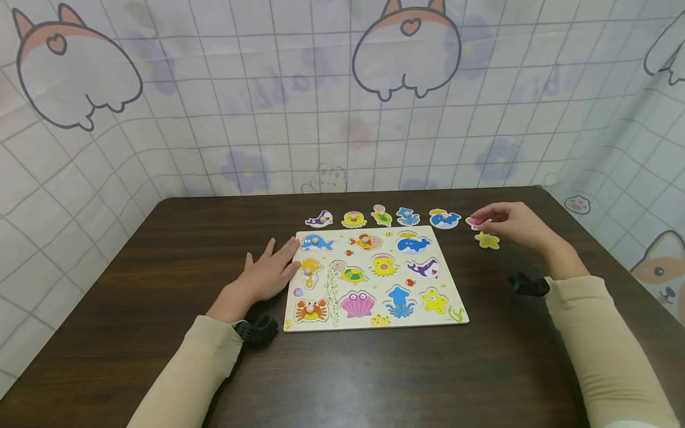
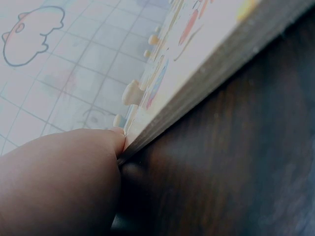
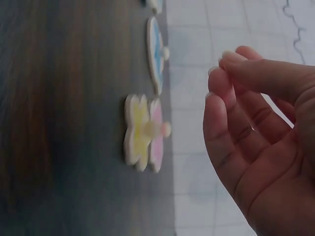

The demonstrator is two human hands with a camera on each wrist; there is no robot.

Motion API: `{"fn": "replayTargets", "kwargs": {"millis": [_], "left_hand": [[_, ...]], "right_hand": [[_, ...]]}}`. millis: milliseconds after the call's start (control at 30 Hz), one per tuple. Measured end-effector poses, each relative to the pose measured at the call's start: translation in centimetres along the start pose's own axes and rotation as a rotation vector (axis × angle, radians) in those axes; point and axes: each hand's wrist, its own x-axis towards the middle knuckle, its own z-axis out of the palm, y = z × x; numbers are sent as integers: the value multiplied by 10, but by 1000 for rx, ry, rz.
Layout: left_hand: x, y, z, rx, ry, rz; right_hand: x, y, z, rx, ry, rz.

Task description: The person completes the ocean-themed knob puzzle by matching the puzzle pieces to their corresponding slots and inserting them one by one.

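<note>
A wooden peg puzzle board (image 1: 423, 320) with sea-animal pictures lies on the table. My left hand (image 1: 267, 273) rests at its left edge, fingers spread and the tips on the board; in the left wrist view the thumb (image 2: 115, 140) touches the board's edge. My right hand (image 1: 516, 223) hovers over a pink shell piece (image 1: 472, 224) and a yellow starfish piece (image 1: 487, 241). The right wrist view shows its thumb and fingers (image 3: 216, 115) loosely bent, holding nothing, apart from the starfish piece (image 3: 139, 142) and the pink piece (image 3: 156, 147).
Behind the board stand a purple whale piece (image 1: 319, 219), a yellow octopus piece (image 1: 354, 220), a turtle piece (image 1: 382, 216), a blue squid piece (image 1: 408, 216) and a blue whale piece (image 1: 445, 219). Crab (image 1: 311, 310) and several other knobbed pieces sit in the board. A patterned curtain (image 1: 299, 119) hangs behind.
</note>
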Motion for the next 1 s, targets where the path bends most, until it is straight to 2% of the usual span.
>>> {"fn": "replayTargets", "kwargs": {"millis": [167,467,1000], "left_hand": [[0,0,1,0,-1,1],[1,-1,2,-9,-3,-3],[0,-2,1,-24,2,13]], "right_hand": [[-2,15,-1,22,-24,53],[-2,36,0,20,-97,91],[3,51,-1,4,-127,137]]}}
